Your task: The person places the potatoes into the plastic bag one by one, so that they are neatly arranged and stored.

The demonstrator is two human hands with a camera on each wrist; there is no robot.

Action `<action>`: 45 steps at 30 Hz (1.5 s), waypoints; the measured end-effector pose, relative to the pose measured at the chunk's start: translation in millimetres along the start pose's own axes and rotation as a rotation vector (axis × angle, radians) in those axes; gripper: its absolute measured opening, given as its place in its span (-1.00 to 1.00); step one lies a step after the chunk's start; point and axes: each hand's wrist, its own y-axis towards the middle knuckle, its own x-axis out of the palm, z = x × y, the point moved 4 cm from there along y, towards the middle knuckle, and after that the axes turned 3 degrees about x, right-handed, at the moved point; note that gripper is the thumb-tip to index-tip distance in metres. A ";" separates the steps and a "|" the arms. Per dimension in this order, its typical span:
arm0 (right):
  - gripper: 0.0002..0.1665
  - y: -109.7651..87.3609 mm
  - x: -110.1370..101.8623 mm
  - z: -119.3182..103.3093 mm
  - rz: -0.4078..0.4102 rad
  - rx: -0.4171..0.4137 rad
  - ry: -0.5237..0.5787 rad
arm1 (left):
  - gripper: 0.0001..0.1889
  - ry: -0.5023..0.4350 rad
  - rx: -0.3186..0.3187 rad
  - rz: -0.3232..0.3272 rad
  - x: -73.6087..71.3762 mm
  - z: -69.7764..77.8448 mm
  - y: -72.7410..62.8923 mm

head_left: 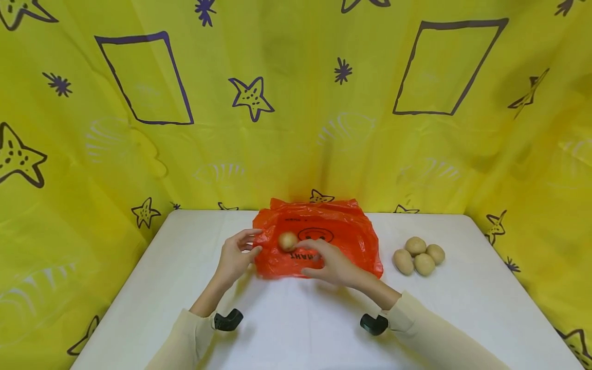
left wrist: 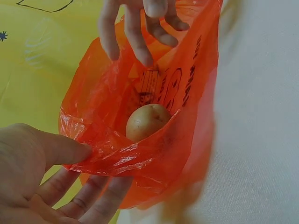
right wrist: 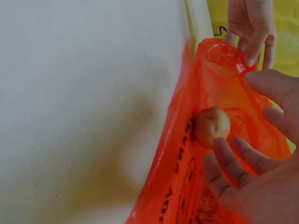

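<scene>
A red plastic bag (head_left: 358,239) with black print lies with its mouth spread on the white table. My left hand (head_left: 234,259) pinches the bag's left edge, thumb on top and fingers beneath, as the left wrist view shows. Inside the bag, close to that edge, sits one pale round potato (left wrist: 147,122). Over the bag hovers my right hand (head_left: 335,264), fingers spread and holding nothing. In the right wrist view its fingertips overlap the potato (right wrist: 212,126); whether they touch it I cannot tell.
Several more potatoes (head_left: 424,264) sit clustered on the white tabletop (head_left: 305,329), to the right of the bag. A yellow curtain (head_left: 296,144) with starfish drawings hangs behind and along both sides. Dark wrist devices show at both sleeves.
</scene>
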 end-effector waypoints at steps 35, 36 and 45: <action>-0.41 -70.4 -84.9 5.7 0.180 0.001 -0.112 | -0.57 -0.002 -0.007 0.015 2.0 0.0 -0.2; -0.41 -71.4 -86.4 6.4 0.184 0.002 -0.116 | -0.57 -0.003 -0.007 0.014 2.0 0.1 -0.2; -0.44 -80.3 -95.0 11.3 0.203 -0.008 -0.119 | -0.57 -0.017 -0.021 0.016 2.2 0.2 -0.8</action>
